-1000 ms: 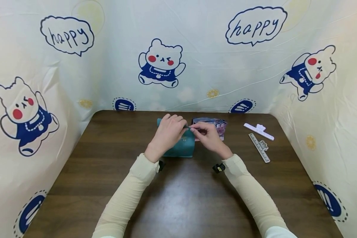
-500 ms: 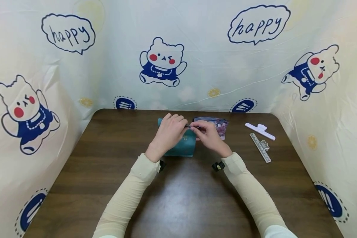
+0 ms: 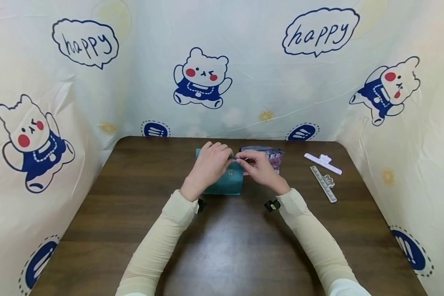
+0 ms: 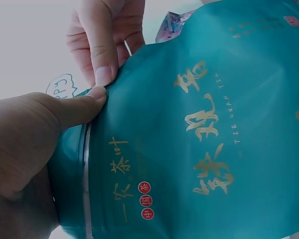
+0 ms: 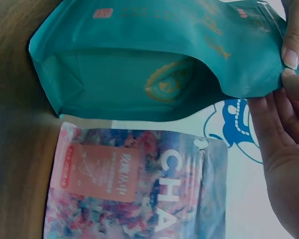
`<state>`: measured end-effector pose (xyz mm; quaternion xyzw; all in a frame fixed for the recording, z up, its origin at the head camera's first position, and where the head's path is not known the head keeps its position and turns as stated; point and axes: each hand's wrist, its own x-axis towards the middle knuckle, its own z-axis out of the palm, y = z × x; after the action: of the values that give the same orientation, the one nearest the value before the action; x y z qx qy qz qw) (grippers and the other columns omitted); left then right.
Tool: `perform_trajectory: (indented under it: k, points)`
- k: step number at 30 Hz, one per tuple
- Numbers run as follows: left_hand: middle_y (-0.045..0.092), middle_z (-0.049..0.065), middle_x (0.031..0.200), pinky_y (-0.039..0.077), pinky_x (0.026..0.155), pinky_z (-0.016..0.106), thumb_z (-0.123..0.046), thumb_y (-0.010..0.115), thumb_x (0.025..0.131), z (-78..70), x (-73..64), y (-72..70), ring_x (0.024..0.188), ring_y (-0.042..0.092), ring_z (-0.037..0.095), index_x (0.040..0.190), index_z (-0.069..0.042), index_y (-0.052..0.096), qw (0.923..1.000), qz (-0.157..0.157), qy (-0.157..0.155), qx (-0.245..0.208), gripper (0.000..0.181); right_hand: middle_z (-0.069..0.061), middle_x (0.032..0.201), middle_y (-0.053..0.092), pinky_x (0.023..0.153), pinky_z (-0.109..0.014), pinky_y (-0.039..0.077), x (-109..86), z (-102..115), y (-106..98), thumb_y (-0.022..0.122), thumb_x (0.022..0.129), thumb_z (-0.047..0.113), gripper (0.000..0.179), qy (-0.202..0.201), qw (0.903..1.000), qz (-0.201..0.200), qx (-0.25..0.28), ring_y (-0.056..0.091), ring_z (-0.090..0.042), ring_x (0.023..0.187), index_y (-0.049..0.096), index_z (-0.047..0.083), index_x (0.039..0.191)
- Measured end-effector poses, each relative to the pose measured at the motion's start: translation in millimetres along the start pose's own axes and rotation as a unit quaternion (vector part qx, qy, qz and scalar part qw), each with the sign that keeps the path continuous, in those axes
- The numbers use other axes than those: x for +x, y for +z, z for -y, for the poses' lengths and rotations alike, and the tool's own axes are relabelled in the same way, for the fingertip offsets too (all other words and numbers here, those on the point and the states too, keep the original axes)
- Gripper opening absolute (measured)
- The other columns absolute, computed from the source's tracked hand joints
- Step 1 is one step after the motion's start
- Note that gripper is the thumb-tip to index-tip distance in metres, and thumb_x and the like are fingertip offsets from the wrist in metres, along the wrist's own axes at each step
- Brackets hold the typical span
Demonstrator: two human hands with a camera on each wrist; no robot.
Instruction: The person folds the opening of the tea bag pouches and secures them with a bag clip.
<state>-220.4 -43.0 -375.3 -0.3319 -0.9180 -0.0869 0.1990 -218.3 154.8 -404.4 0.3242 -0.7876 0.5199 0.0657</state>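
Note:
A teal tea pouch [image 3: 226,183] with gold lettering stands upright near the back of the table. Its pale zip strip [image 4: 87,174] runs across just below the top edge. My left hand [image 3: 211,164] grips the pouch's top, thumb on the front by the strip. At the top's right end, my right hand [image 3: 260,166] pinches the edge between thumb and fingers, its thumb tip close against the left thumb. Behind the right hand is a pink and purple patterned pouch [image 5: 139,181], upright and touched by neither hand. In the head view my hands cover the teal pouch's top.
Two bag clips lie at the table's right: a lilac clip [image 3: 322,163] farther back and a grey clip [image 3: 323,183] nearer me. A printed cloth [image 3: 259,82] hangs behind and along both sides of the brown table [image 3: 214,255].
Both hands keep their hold at the pouch's top right corner, with only very slight finger movement. The pouches and clips stay where they were; the head view shifts a little.

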Motion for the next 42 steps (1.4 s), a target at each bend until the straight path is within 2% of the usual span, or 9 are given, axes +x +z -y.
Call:
perform_trajectory:
  k: [4, 7, 12, 17, 24, 32, 37, 41, 42]
  points:
    - [0.075, 0.006, 0.095, 0.046, 0.076, 0.035, -0.026, 0.077, 0.092, 0.9, 0.0, -1.1, 0.087, 0.065, 0.022, 0.104, -0.009, 0.077, 0.9999, 0.012, -0.001, -0.005, 0.021, -0.027, 0.103, 0.068, 0.065, -0.031, 0.06, 0.6, -8.1, -1.3, 0.061, 0.098, -0.005, 0.015, 0.026, 0.9994, 0.023, 0.0, 0.071, -0.044, 0.086, 0.07, -0.007, 0.11]
    - [0.075, 0.005, 0.094, 0.046, 0.075, 0.035, -0.026, 0.077, 0.093, 1.4, 0.1, -1.7, 0.086, 0.065, 0.021, 0.103, -0.009, 0.077, 0.9999, 0.013, -0.004, -0.007, 0.02, -0.024, 0.103, 0.069, 0.069, -0.035, 0.061, 1.5, -17.2, -1.1, 0.064, 0.096, -0.005, 0.017, 0.024, 0.9992, 0.03, -0.007, 0.072, -0.041, 0.088, 0.07, -0.006, 0.111]
    - [0.073, 0.005, 0.092, 0.046, 0.077, 0.035, -0.026, 0.073, 0.095, 1.1, 0.8, -1.6, 0.086, 0.064, 0.021, 0.102, -0.009, 0.077, 0.9999, 0.009, -0.002, -0.012, 0.018, -0.015, 0.1, 0.071, 0.073, -0.033, 0.061, 3.6, -27.0, -0.1, 0.068, 0.095, 0.001, 0.016, -0.016, 0.999, 0.023, -0.034, 0.074, -0.03, 0.086, 0.074, 0.001, 0.11]
    - [0.072, 0.005, 0.093, 0.046, 0.079, 0.036, -0.028, 0.069, 0.098, 2.3, -1.0, -1.2, 0.086, 0.063, 0.022, 0.102, -0.009, 0.075, 0.9993, 0.005, 0.002, -0.038, 0.021, -0.01, 0.093, 0.072, 0.062, -0.028, 0.058, 3.6, -31.1, -0.7, 0.067, 0.097, 0.004, 0.016, -0.055, 0.9974, 0.012, -0.045, 0.068, -0.024, 0.069, 0.076, 0.003, 0.11]
    - [0.071, 0.006, 0.088, 0.046, 0.076, 0.035, -0.03, 0.068, 0.099, 8.2, -3.7, 1.3, 0.078, 0.06, 0.021, 0.096, -0.007, 0.072, 0.9968, -0.03, 0.0, -0.074, 0.023, -0.006, 0.089, 0.07, 0.057, -0.025, 0.053, 4.9, -34.0, -1.7, 0.068, 0.097, 0.005, 0.019, -0.07, 0.9957, 0.018, -0.058, 0.058, -0.017, 0.06, 0.077, 0.007, 0.113]
    - [0.068, 0.005, 0.083, 0.042, 0.073, 0.034, -0.029, 0.067, 0.1, 10.1, -5.9, 4.5, 0.076, 0.058, 0.021, 0.092, -0.008, 0.069, 0.9971, -0.055, 0.018, -0.049, 0.022, -0.008, 0.092, 0.071, 0.058, -0.026, 0.056, 6.5, -33.4, -0.9, 0.068, 0.097, 0.005, 0.018, -0.07, 0.9959, 0.022, -0.053, 0.064, -0.028, 0.062, 0.077, 0.005, 0.113]
    - [0.073, 0.005, 0.092, 0.046, 0.077, 0.034, -0.027, 0.07, 0.098, 13.4, -9.4, 4.9, 0.084, 0.063, 0.021, 0.098, -0.009, 0.074, 0.9958, -0.08, 0.028, -0.033, 0.019, -0.008, 0.091, 0.07, 0.052, -0.025, 0.055, 6.3, -33.5, -0.5, 0.067, 0.096, 0.004, 0.019, -0.074, 0.9958, 0.016, -0.052, 0.061, -0.018, 0.058, 0.077, 0.004, 0.113]
    - [0.074, 0.006, 0.094, 0.047, 0.078, 0.035, -0.027, 0.069, 0.098, 15.7, -11.9, 7.4, 0.084, 0.063, 0.021, 0.097, -0.009, 0.072, 0.9952, -0.088, 0.025, -0.034, 0.018, -0.008, 0.09, 0.07, 0.052, -0.025, 0.055, 5.9, -34.1, 0.6, 0.067, 0.097, 0.004, 0.02, -0.072, 0.9959, 0.018, -0.052, 0.06, -0.011, 0.058, 0.077, 0.004, 0.114]
    - [0.074, 0.006, 0.094, 0.047, 0.078, 0.035, -0.027, 0.069, 0.099, 15.7, -12.4, 7.7, 0.084, 0.063, 0.021, 0.096, -0.009, 0.072, 0.9952, -0.088, 0.024, -0.034, 0.019, -0.009, 0.091, 0.07, 0.052, -0.025, 0.055, 5.8, -34.2, 1.2, 0.066, 0.097, 0.005, 0.02, -0.071, 0.9959, 0.019, -0.053, 0.061, -0.013, 0.058, 0.077, 0.004, 0.115]
